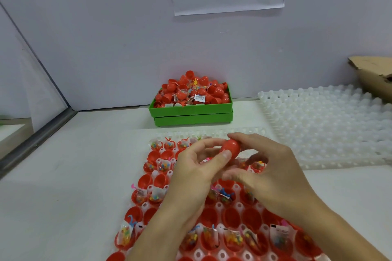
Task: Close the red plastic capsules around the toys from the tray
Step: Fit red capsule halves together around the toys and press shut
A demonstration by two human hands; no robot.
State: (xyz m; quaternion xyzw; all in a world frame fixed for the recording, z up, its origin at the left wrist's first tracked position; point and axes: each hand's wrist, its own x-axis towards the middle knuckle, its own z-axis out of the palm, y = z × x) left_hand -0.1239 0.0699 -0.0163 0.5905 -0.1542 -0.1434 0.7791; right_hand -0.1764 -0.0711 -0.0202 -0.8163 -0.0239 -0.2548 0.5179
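The white table [84, 165] carries everything. At 3 o'clock from the hands lies a stack of clear blister trays [331, 121], with a torn cardboard box [373, 76] beyond it. At 12 o'clock, against the wall, a green bin [191, 112] is heaped with red capsule halves and bagged toys. Directly below the hands sits the working tray [165, 207], its pockets alternating between bare red halves and halves holding small bagged toys [157, 194].

Above the tray's far rows, both hands meet on 1 red capsule [230, 148]. The left hand [191, 174] pinches it from 7 o'clock, thumb tip on its near side, fingers curled behind. The right hand [273, 171] clamps it from 4 o'clock, index finger arched over the top, thumb beneath.

The capsule's long axis runs from roughly 1 o'clock to 7 o'clock, so each hand covers 1 end. It looks like the halves are being pressed together along that axis; the seam is hidden, so whether it has snapped shut cannot be told. Both hands are equally near.
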